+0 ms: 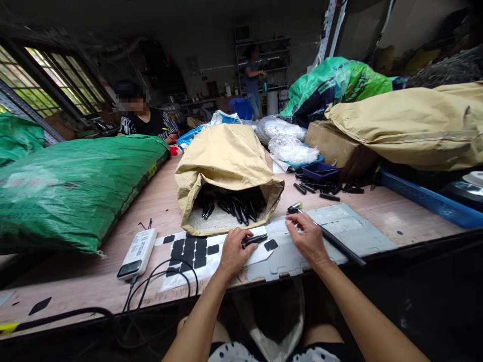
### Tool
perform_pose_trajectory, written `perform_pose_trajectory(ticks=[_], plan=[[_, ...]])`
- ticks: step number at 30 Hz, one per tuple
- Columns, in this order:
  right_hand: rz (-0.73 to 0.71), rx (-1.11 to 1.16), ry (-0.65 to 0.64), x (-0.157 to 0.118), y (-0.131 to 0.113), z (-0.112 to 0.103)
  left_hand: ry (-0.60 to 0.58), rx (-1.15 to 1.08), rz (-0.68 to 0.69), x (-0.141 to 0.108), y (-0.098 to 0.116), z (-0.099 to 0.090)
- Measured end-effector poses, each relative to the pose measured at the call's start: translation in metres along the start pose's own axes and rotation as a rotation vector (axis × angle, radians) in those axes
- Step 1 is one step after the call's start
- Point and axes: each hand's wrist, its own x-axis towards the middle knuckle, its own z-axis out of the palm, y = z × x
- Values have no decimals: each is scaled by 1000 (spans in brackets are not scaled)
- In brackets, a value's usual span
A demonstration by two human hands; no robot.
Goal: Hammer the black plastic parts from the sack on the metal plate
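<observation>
My left hand [234,247] is closed on a slim black pen-shaped piece [255,241], held low over the white paper. My right hand [308,238] hovers above a grey board [362,235], thumb and fingertips drawn together; whatever they pinch is too small to make out. Just beyond it lies a long black rod-like tool [341,244], near a small piece with a yellowish clear end [297,206]. Beside my left hand, a sheet [215,271] carries several black rounded-square stickers [199,251]; one loose sticker [270,245] sits between my hands.
An open tan sack [226,151] holds several black pieces [241,206]; more lie by a dark blue tray [320,171]. A white power bank [138,254] with black cables stands left, near a green sack [75,186]. Right are a carton [339,146] and blue basket [426,198]. Two people are beyond.
</observation>
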Motion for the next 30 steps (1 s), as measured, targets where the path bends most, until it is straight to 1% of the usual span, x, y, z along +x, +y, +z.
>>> perform_pose_trajectory(ticks=[1,2,3,4,6,10,12,13,15,17,18,19,20,22,24,26,30], plan=[[18,-122,68,4,5,-6,0,-3,-4,0,0,0],[49,-252,109,7,11,-13,-1,-2,-6,1,0,0],[90,-375,118,10,17,-18,-4,0,-6,1,1,0],[129,-481,96,12,23,-22,-6,0,-7,1,1,0],[177,-619,-3,13,34,-28,-6,-3,-12,1,2,0],[241,-718,-155,16,45,-35,-7,-35,-29,1,3,-1],[302,-748,-197,18,44,-40,-6,-56,-47,1,3,-2],[323,-752,-197,17,41,-42,-5,-65,-57,1,3,-2],[330,-701,-141,13,31,-46,-6,-77,-73,2,3,-2],[273,-540,-69,2,16,-44,-9,-85,-88,2,3,-1],[219,-426,-59,-6,6,-41,-11,-89,-95,3,2,-1],[155,-301,-73,-15,-3,-37,-13,-94,-102,3,2,-1],[90,-180,-125,-24,-13,-31,-13,-102,-107,3,2,-1],[-8,-36,-196,-42,-32,-17,-10,-118,-105,2,2,-1],[-75,27,-264,-57,-47,-4,-9,-128,-91,2,1,-1],[-116,37,-303,-67,-56,5,-12,-125,-77,2,0,-1],[-155,-21,-305,-77,-60,14,-14,-108,-65,3,-2,0]])
